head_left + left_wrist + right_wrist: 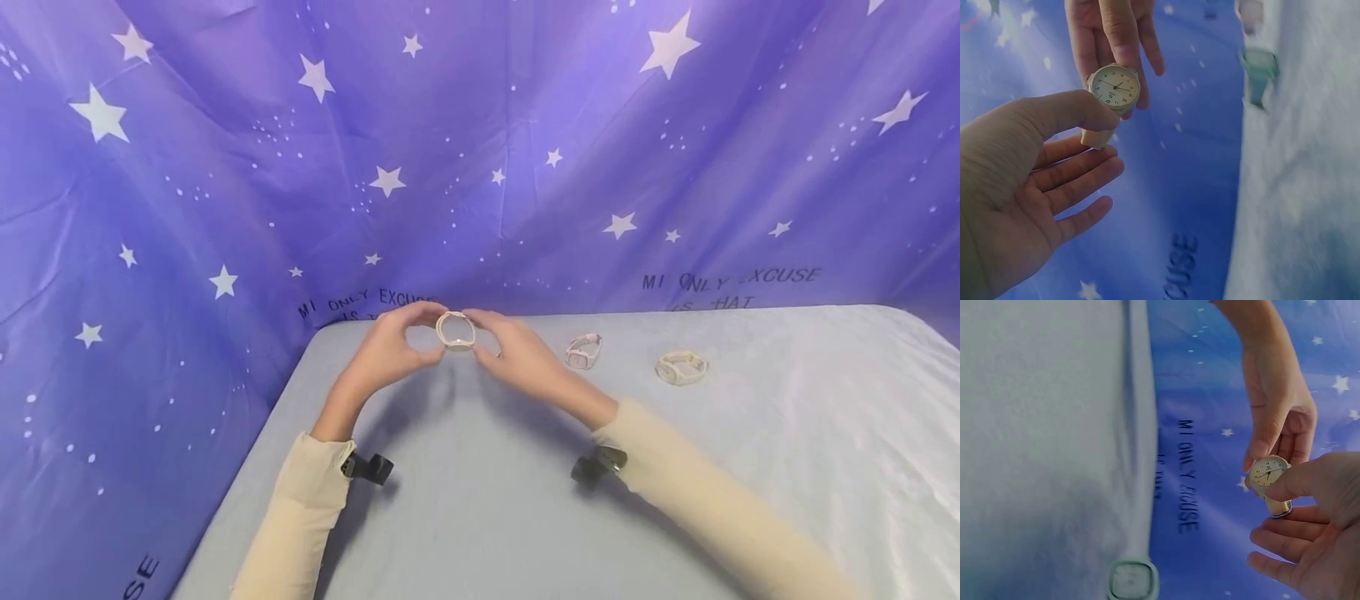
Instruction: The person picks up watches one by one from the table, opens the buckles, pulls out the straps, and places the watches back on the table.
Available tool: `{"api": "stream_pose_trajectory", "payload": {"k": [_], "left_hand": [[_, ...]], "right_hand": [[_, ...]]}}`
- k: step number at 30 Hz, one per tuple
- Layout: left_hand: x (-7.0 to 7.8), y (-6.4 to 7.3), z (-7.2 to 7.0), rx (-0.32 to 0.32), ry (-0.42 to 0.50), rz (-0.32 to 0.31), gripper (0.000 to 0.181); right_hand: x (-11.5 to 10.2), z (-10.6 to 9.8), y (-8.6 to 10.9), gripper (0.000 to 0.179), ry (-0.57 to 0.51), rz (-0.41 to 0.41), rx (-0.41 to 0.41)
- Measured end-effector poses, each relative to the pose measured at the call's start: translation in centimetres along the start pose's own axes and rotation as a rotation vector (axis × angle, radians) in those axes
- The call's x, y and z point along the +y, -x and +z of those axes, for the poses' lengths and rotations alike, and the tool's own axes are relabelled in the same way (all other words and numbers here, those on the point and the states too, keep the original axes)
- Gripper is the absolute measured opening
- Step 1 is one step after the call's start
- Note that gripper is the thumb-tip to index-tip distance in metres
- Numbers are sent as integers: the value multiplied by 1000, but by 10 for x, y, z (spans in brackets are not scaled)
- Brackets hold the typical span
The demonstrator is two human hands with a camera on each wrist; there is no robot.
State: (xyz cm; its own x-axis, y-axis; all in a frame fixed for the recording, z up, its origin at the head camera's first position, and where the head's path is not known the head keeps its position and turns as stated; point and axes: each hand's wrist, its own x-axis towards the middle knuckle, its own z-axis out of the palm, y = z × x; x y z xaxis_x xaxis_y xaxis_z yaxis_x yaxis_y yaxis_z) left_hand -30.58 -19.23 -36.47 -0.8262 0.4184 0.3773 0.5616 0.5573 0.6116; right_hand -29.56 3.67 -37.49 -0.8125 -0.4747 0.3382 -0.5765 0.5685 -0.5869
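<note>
My left hand (390, 346) pinched the pale watch (459, 346) at its nine o'clock side, my right hand (528, 354) at three; I judged a slackened pinch could drop it. Farther toward three o'clock lay a pinkish watch (579, 360), then a yellowish watch (667, 372).

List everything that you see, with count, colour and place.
Table: 1, light grey-blue, foreground
Held watch: 1, cream, raised above table
Second watch: 1, pale, on table, right of held watch
Third watch: 1, pale yellowish, on table, farther right
Backdrop: 1, purple-blue, behind table
Stars: many, white, on backdrop
Lettering: several, dark, on backdrop
Sleeves: 2, cream, foreground
Wrist devices: 2, black, beside sleeves
Left hand: 1, bare, pinching held watch
Right hand: 1, bare, pinching held watch
</note>
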Motion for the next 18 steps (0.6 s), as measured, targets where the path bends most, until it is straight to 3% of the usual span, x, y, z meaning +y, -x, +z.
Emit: {"api": "stream_pose_trajectory", "payload": {"k": [4,7,14,18], "left_hand": [[20,-2,6,21,4,78,50],[34,-1,14,30,7,102,49],[56,-3,36,-5,56,113,49],[60,-1,49,-53,105,101,49]], "right_hand": [[0,-21,17,56,-48,-7,21],[-1,-34,34,56,-92,4,31],[4,-57,64,53,-99,-36,61],[9,-62,78,52,-114,-5,42]]}}
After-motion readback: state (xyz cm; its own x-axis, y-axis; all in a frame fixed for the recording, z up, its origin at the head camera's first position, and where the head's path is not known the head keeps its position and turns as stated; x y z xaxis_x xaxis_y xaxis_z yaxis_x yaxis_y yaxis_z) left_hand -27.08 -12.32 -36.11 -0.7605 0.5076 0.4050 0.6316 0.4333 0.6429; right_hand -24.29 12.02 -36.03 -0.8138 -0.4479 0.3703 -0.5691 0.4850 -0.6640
